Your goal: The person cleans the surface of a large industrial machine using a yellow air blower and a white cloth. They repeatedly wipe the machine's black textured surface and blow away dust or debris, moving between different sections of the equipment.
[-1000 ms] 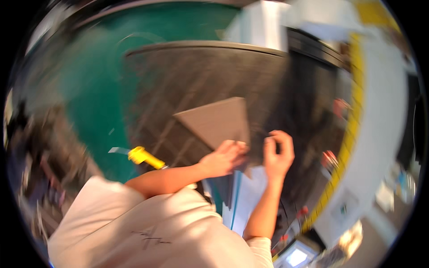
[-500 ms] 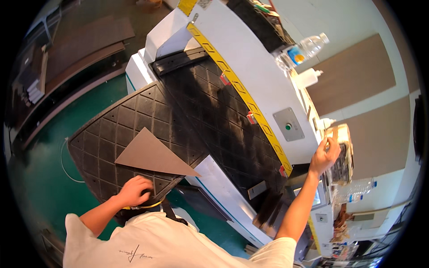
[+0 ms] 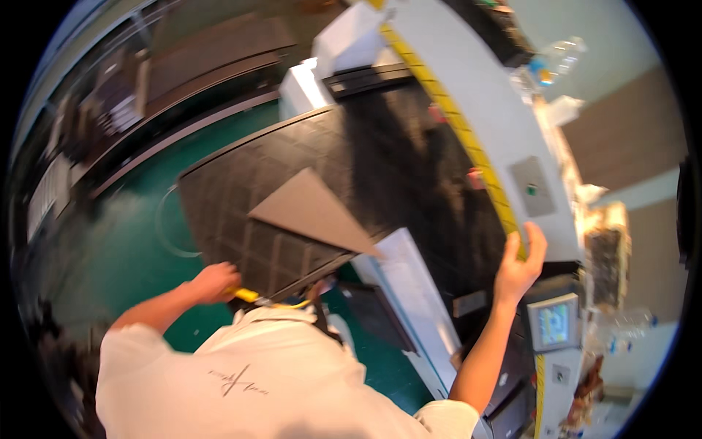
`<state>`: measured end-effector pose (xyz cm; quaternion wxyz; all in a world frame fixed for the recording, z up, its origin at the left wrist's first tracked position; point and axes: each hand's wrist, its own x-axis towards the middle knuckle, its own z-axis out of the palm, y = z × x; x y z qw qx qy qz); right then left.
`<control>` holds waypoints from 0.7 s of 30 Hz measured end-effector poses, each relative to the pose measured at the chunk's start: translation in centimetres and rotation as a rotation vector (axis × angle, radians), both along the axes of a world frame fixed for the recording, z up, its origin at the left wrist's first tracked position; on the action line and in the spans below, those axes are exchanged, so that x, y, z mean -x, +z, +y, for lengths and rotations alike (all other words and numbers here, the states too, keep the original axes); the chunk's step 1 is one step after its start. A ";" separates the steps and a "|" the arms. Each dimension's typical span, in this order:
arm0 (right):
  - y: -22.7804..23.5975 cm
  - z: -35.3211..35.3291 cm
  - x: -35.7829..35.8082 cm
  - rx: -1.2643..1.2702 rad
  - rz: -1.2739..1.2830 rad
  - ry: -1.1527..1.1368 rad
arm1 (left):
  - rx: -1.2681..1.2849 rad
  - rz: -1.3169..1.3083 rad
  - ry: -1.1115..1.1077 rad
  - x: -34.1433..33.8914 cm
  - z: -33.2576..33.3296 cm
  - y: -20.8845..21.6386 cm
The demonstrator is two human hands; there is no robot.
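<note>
Brown, flat, triangular board (image 3: 311,212): lying on the black, grooved, rubber-like surface (image 3: 219,197), well apart from both hands, with one thin tip past the near edge, in view over the white, blue-edged panel (image 3: 409,293); contact there impossible to tell.
Board's weight: probably light to moderate, judging by the thin sheet.
Board's body: likely stiff, with little bend when lifted flat.
Board's faces: matte-looking, so probably not very slippery.
Board's tips: narrow and likely easiest to chip; best kept out of a pinch.
Board's hold: best by a long side near its middle, perhaps with support underneath the wide part.
Yellow, slim, hard-looking tool handle (image 3: 246,295): just beside the waist; probably light, rigid and smooth, best taken around the thick part; working end hidden.
Left hand (image 3: 213,282): fingers curled at the yellow handle; blurred, unable to tell a firm grip from a touch.
Right hand (image 3: 521,267): thumb and fingers spread, nothing visible between, near the yellow, dark-marked strip (image 3: 468,139) along the white machine beam (image 3: 504,110).
</note>
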<state>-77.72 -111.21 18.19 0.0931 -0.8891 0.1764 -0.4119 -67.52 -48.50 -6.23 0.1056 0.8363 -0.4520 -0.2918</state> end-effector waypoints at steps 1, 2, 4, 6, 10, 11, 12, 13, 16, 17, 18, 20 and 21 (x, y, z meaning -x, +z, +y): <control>-2.7 4.9 0.2 -0.344 0.152 0.201 | 0.032 0.107 0.003 -0.7 -1.6 1.2; -5.3 9.5 0.5 -0.598 0.325 0.369 | 0.091 0.106 -0.069 -1.0 -4.6 3.3; -9.9 17.3 0.8 -0.907 0.655 0.734 | 0.197 0.094 -0.174 -1.1 -10.4 6.7; -14.4 22.0 0.9 -1.307 0.829 0.976 | 0.448 0.082 -0.352 -1.2 -15.2 6.9; -24.3 26.2 2.9 -1.746 1.000 0.957 | 0.527 0.054 -0.412 -1.9 -18.7 5.3; -26.2 28.0 4.3 -1.577 0.990 0.914 | 0.523 0.105 -0.358 -1.9 -17.5 3.5; -27.9 29.7 5.7 -1.410 0.965 0.863 | 0.518 0.153 -0.314 -2.3 -16.0 2.0; -29.9 30.7 6.7 -1.326 0.901 0.818 | 0.435 0.125 -0.213 -2.1 -14.8 1.3; -26.9 31.0 6.7 -1.307 1.010 0.604 | 0.407 -0.012 -0.334 -1.8 -13.1 -0.1; -28.2 31.4 7.4 -1.257 0.897 0.588 | 0.381 -0.042 -0.395 -1.7 -13.3 1.5; -28.5 31.2 7.0 -1.258 0.871 0.580 | 0.381 -0.052 -0.418 -2.1 -13.4 1.7; -28.6 30.8 6.7 -1.505 0.915 0.568 | 0.458 0.056 -0.454 -2.5 -13.4 2.1; -27.5 30.1 6.4 -1.486 0.921 0.599 | 0.499 0.000 -0.441 -2.9 -14.3 1.9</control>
